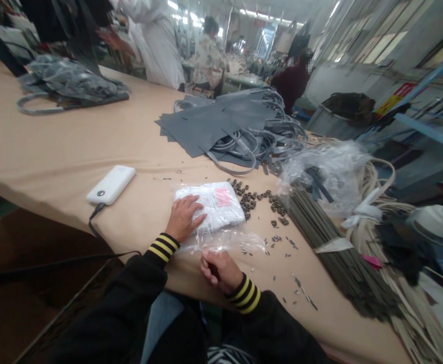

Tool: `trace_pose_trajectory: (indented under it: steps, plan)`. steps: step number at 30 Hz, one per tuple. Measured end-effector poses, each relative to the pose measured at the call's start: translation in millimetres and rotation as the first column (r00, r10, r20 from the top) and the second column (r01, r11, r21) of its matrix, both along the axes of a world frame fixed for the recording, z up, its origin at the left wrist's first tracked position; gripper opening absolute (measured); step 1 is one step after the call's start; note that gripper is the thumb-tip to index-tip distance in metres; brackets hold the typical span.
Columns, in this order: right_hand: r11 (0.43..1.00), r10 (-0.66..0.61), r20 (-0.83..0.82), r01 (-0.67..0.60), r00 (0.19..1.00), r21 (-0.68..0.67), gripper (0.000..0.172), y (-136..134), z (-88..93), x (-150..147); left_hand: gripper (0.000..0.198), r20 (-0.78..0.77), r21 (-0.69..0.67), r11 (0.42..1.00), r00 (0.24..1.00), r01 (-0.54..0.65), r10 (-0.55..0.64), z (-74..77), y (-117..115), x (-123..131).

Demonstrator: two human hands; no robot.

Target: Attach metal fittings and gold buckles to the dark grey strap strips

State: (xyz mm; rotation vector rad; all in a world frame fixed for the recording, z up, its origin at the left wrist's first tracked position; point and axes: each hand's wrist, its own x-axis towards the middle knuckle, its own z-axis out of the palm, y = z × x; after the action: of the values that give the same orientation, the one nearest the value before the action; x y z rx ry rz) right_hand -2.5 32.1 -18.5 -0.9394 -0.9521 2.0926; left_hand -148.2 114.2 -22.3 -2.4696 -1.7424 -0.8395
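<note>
Head view of a tan bench [54, 151]. The left hand [183, 218] lies palm down on the near left corner of a flat white packet [215, 207], its grip spread, with the fingers extended across the packet's surface. The packet sits in a clear plastic sleeve [229, 241] and carries a pink label [223, 196] on its top face; it rests flat on the bench close to the near edge, directly in front of the person. The right hand [221, 269] is just below the loose, open end of the sleeve, its grip pressed together with the fingers curled into the palm; whether it pinches the film cannot be told. Both wrists show black cuffs with yellow stripes. Left of the packet, well apart from it, lies a white power bank [111, 184], with a dark cable [94, 222] running off the bench edge. Small dark metal pieces [249, 198] are scattered just beside the packet's right side and trail toward the near edge. Further right lies a bundle of thin dark strips [331, 242], with crumpled clear plastic [327, 172] above it. Grey cut sheets [206, 126] and grey straps [266, 139] are heaped near the middle of the bench. Other people stand at work in the background.
</note>
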Motion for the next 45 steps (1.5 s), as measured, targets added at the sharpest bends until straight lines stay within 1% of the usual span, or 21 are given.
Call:
trace_pose_trajectory:
  steps: [2, 3, 5, 7, 10, 13, 15, 21, 25, 29, 31, 35, 40, 42, 45]
  plan:
    - [0.992, -0.051, 0.151, 0.033, 0.987, 0.119, 0.037, 1.3, -2.4, 1.8, 0.022, 0.009, -0.01, 1.0, 1.0, -0.009, 0.009, 0.7, -1.1, 0.9]
    - [0.988, -0.082, 0.209, 0.051, 0.974, 0.149, 0.039, 1.1, -3.8, 1.4, 0.022, 0.013, -0.015, 1.0, 1.0, -0.013, 0.013, 0.9, -1.6, 1.4]
    - [0.983, -0.14, 0.285, 0.097, 0.948, 0.159, 0.04, -0.8, -6.3, -1.6, 0.022, 0.018, -0.027, 0.999, 1.0, -0.02, 0.02, 0.8, -2.8, 2.3]
    - [0.974, -0.205, 0.289, 0.165, 0.935, 0.158, 0.038, -3.4, -7.8, -6.4, 0.022, 0.022, -0.036, 0.999, 0.999, -0.026, 0.027, 0.2, -3.8, 3.0]
    - [0.95, -0.302, 0.222, 0.274, 0.927, 0.149, 0.035, -5.9, -8.0, -14.1, 0.021, 0.027, -0.04, 0.999, 0.999, -0.036, 0.037, -0.5, -4.7, 3.7]
    - [0.94, -0.337, 0.204, 0.315, 0.919, 0.134, 0.03, -6.0, -7.7, -18.4, 0.021, 0.029, -0.038, 0.998, 0.999, -0.041, 0.042, -0.3, -5.0, 3.7]
    - [0.943, -0.327, 0.231, 0.298, 0.916, 0.15, 0.029, -5.2, -8.1, -18.6, 0.022, 0.03, -0.037, 0.998, 0.999, -0.041, 0.042, 0.1, -5.2, 3.6]
    - [0.939, -0.297, 0.364, 0.201, 0.883, 0.278, 0.038, 0.5, -10.0, -15.7, 0.023, 0.032, -0.039, 0.998, 0.999, -0.039, 0.04, -0.1, -5.6, 3.9]
    - [0.918, -0.319, 0.425, 0.166, 0.847, 0.36, 0.038, 4.9, -7.6, -14.7, 0.023, 0.031, -0.043, 0.998, 0.999, -0.04, 0.042, -1.2, -5.4, 3.8]
    - [0.89, -0.328, 0.472, 0.1, 0.818, 0.446, 0.039, 4.1, -3.1, -12.3, 0.023, 0.033, -0.046, 0.998, 0.998, -0.043, 0.044, -1.3, -5.4, 4.0]
    - [0.895, -0.32, 0.45, 0.109, 0.834, 0.433, 0.039, 1.0, -2.1, -11.8, 0.023, 0.038, -0.045, 0.998, 0.998, -0.049, 0.05, -0.7, -5.5, 4.4]
    - [0.932, -0.297, 0.371, 0.182, 0.88, 0.314, 0.036, -7.3, -2.4, -13.6, 0.021, 0.042, -0.054, 0.997, 0.998, -0.053, 0.055, 1.0, -5.9, 5.5]
    - [0.946, -0.311, 0.293, 0.266, 0.904, 0.183, 0.034, -14.5, 1.5, -13.7, 0.022, 0.056, -0.069, 0.995, 0.996, -0.071, 0.075, 1.9, -6.9, 7.4]
    - [0.953, -0.292, 0.265, 0.257, 0.919, 0.159, 0.035, -15.0, 3.0, -10.6, 0.022, 0.064, -0.074, 0.994, 0.995, -0.076, 0.081, 1.8, -7.3, 8.1]
    - [0.964, -0.229, 0.258, 0.181, 0.939, 0.197, 0.038, -13.3, 1.0, -4.8, 0.022, 0.072, -0.077, 0.994, 0.994, -0.075, 0.08, 1.3, -7.6, 8.8]
